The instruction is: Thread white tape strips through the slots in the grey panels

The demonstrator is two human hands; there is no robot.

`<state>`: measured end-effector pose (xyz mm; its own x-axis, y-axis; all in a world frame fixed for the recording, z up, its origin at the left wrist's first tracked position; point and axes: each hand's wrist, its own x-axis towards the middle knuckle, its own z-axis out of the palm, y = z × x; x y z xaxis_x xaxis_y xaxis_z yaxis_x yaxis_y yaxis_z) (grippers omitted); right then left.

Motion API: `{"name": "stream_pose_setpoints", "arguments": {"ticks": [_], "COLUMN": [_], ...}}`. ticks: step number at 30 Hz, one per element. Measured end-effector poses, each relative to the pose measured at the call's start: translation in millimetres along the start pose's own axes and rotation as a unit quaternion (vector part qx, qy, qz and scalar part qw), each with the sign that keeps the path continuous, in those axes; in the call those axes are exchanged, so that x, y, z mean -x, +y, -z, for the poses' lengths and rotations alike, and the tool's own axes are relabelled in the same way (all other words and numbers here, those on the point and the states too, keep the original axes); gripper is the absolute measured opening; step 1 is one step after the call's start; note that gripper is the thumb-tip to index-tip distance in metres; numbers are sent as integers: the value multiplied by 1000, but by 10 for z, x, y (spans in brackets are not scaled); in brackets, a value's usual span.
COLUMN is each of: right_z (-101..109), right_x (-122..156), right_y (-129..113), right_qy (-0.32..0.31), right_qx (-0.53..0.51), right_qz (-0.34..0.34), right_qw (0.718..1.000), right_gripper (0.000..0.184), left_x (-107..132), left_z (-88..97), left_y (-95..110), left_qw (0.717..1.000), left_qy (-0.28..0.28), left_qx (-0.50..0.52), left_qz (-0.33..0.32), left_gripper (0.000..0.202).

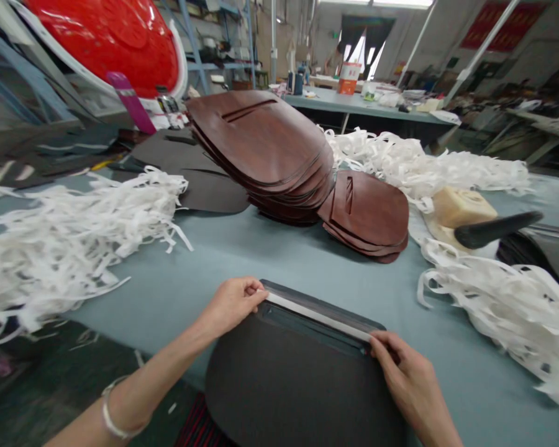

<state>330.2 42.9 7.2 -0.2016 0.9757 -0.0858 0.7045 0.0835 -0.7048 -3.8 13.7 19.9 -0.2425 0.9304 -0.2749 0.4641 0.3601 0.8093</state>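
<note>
A dark rounded panel (298,379) lies at the table's near edge, with a long slot close to its straight far side. Along that slot runs a narrow white strip (317,317), stretched taut between my two hands. My left hand (235,302) pinches the strip's left end at the panel's far left corner. At the other end, my right hand (403,369) grips the strip between thumb and fingers. Beyond the panel sits a tall stack of brown leather-like pieces (265,143), leaning left. A smaller brown stack (370,208) rests against its right side.
Heaps of white strips lie on the left (69,236), at right (507,316) and behind the stacks (400,161). A pale yellow block (463,208) and a black handle-like object (498,230) are at right. Dark flat pieces (214,186) lie left of the brown stack.
</note>
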Motion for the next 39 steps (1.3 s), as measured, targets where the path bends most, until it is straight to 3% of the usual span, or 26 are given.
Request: {"name": "stream_pose_setpoints", "arguments": {"ticks": [7,18,22,24,27,30,32,36,39], "right_z": [-18,-40,-52,-50,-44,-37,-35,-40,-56], "right_x": [-73,-124,-119,-121,-133,-137,-137,-155,-165], "right_y": [-37,-30,-70,-91,-106,-114,-117,-112,-118], "right_qy": [53,67,85,88,91,100,101,90,96], "right_qx": [-39,-47,-34,-32,-26,-17,-14,-2,77], "right_qz": [-82,-119,-115,-114,-123,-130,-137,-144,-136], "right_qw": [994,990,989,989,988,986,985,985,983], "right_gripper": [41,35,28,24,19,18,17,17,9], "left_x": [-83,-170,-133,-106,-58,26,102,244,313], "left_z": [41,30,-8,-54,-149,-235,-275,-333,-375], "left_y": [53,113,98,58,-17,-57,-60,-36,-5], "left_qw": [998,991,981,972,942,878,842,794,763], "left_qy": [10,27,37,71,111,143,150,109,94], "left_qx": [-57,-126,-185,-223,-281,-380,-438,-525,-570], "left_qz": [31,46,36,-9,-147,-252,-275,-287,-290], "left_gripper": [26,24,25,24,21,23,29,58,66]}}
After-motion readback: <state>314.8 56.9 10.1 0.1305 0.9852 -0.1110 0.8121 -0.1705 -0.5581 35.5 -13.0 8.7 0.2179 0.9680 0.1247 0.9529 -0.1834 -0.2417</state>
